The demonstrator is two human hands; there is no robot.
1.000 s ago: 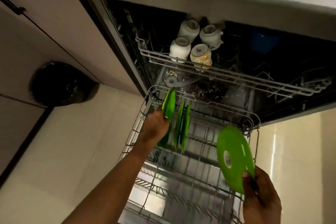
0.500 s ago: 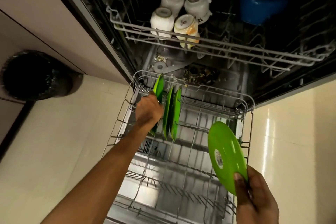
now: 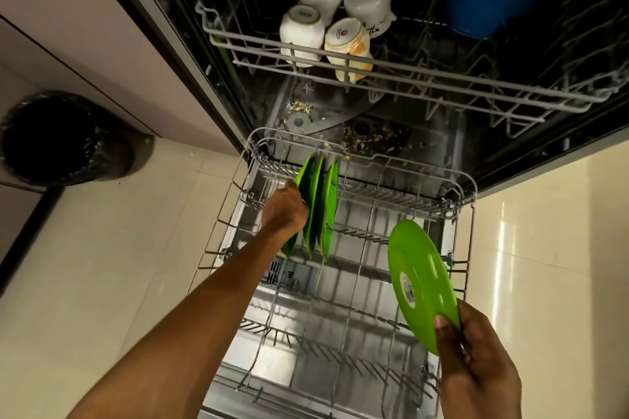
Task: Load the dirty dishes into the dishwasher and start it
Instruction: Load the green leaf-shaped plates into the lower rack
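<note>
The dishwasher stands open with its lower wire rack [image 3: 357, 313] pulled out over the door. Three green plates [image 3: 321, 204] stand on edge at the rack's far left. My left hand [image 3: 284, 209] grips the leftmost of them from the left side. My right hand [image 3: 476, 367] holds another green plate [image 3: 418, 279] by its lower edge, tilted, above the rack's right side. The upper rack [image 3: 374, 75] carries several upturned white cups [image 3: 301, 31] and a blue bowl [image 3: 483, 0].
A black bin [image 3: 58, 139] lined with a bag stands on the tiled floor to the left, against pale cabinet fronts. Food scraps lie around the filter [image 3: 374, 138] on the dishwasher's floor. Cream floor tiles [image 3: 544, 231] flank the rack on both sides.
The view has tipped closer to the dishwasher, so the cups and blue bowl show larger. My left hand stays on the leftmost racked plate; my right hand still holds its plate.
</note>
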